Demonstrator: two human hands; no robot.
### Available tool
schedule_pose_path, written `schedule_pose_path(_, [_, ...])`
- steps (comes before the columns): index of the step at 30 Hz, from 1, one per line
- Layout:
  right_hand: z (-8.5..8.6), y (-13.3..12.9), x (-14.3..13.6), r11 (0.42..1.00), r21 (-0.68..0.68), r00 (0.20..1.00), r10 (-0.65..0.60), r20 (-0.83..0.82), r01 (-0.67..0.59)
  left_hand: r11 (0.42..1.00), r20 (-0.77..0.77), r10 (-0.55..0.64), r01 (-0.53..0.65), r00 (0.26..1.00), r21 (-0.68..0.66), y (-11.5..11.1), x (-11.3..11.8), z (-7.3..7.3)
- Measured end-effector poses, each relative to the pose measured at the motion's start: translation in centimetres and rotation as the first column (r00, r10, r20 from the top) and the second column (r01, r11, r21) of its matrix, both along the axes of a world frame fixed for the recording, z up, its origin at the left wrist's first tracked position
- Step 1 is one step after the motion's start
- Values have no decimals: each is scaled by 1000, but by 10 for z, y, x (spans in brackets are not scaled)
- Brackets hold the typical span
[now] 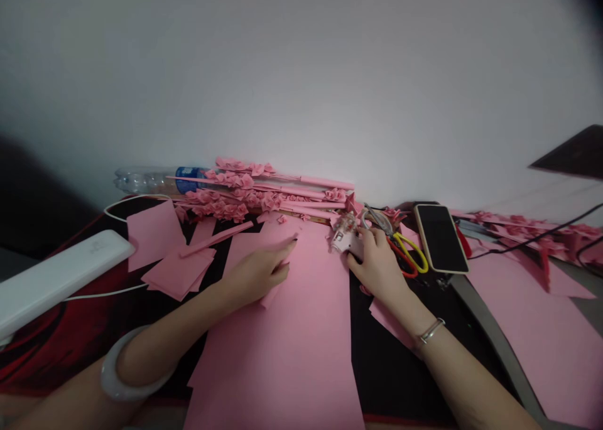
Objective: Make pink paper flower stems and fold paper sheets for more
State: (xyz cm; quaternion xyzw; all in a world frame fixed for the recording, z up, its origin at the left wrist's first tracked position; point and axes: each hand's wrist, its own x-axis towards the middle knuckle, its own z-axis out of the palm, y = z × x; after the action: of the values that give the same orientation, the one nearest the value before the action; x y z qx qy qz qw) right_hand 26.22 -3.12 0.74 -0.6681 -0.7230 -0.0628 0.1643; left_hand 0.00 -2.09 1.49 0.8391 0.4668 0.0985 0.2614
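Observation:
My left hand (257,273) is over the pink paper sheets (311,342), its fingers closed around a thin pink paper roll (270,297). The roll's lower end shows below the thumb; the middle is hidden by the hand. My right hand (377,260) wraps around a small pink glue gun (346,240), whose handle is partly covered by the fingers. Just right of that hand are scissors (414,251) with yellow and red handles and metal pliers (377,218). Small pink paper flowers (282,219) lie beyond my left fingertips.
Pink paper flower stems (264,194) are piled along the wall, beside a clear plastic bottle (151,180). Square paper pieces (181,273) and a white power strip (66,270) with a cable are at left. A phone (441,238) and larger pink sheets (532,329) lie right.

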Motion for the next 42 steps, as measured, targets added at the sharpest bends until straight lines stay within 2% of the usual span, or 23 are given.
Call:
schedule_pose_path(3, [-3, 0, -1, 997, -67, 999, -43, -18, 42, 998, -148, 28, -19, 989, 59, -2, 0, 2])
schedule_pose_path(7, [0, 0, 0, 991, -113, 996, -79, -32, 75, 994, -247, 27, 2, 969, 113, -2, -2, 3])
schedule_pose_path(10, [3, 1, 2, 995, -55, 993, -89, -72, 85, 993, -296, 38, -2, 954, 121, -1, -2, 6])
schedule_pose_path(13, [7, 2, 4, 999, 19, 961, -41, -273, 48, 992, -321, 46, -6, 946, 125, -2, -1, 9])
schedule_pose_path(15, [8, 1, 2, 1000, -15, 882, -15, -470, 9, 993, -334, 52, -13, 941, 119, -3, -1, 10])
schedule_pose_path(17, [8, -2, -2, 993, -108, 771, -27, -636, -54, 991, -336, 64, -19, 940, 135, -4, 0, 9])
schedule_pose_path(20, [6, -4, -7, 972, -201, 630, -80, -772, -123, 990, -344, 63, -15, 937, 140, -5, 0, 6])
schedule_pose_path(22, [3, -3, -5, 976, -195, 564, -106, -819, -100, 993, -349, 50, -10, 936, 114, -5, 1, 3])
schedule_pose_path(27, [2, 5, 8, 993, -114, 505, -96, -858, -5, 996, -309, 39, -12, 950, 90, -6, 2, -2])
schedule_pose_path(30, [5, 4, 7, 985, -156, 458, -102, -883, -80, 998, -270, 31, -15, 962, 61, -7, 2, -3])
schedule_pose_path(34, [10, -1, -5, 930, -257, 263, -188, -947, -263, 999, -230, 22, -16, 973, 28, -8, 2, -5])
schedule_pose_path(36, [9, -3, -10, 899, -311, 203, -258, -945, -308, 999, -222, 18, -12, 975, 29, -9, 3, -6])
schedule_pose_path(37, [8, -3, -11, 897, -326, 220, -268, -938, -299, 999, -221, 18, -11, 975, 32, -9, 3, -6])
schedule_pose_path(40, [5, -2, -8, 928, -309, 340, -227, -913, -209, 999, -231, 25, -19, 973, 28, -10, 4, -5])
schedule_pose_path(42, [4, 0, -1, 973, -212, 480, -146, -865, -86, 1000, -218, 24, -21, 976, 14, -11, 5, -5])
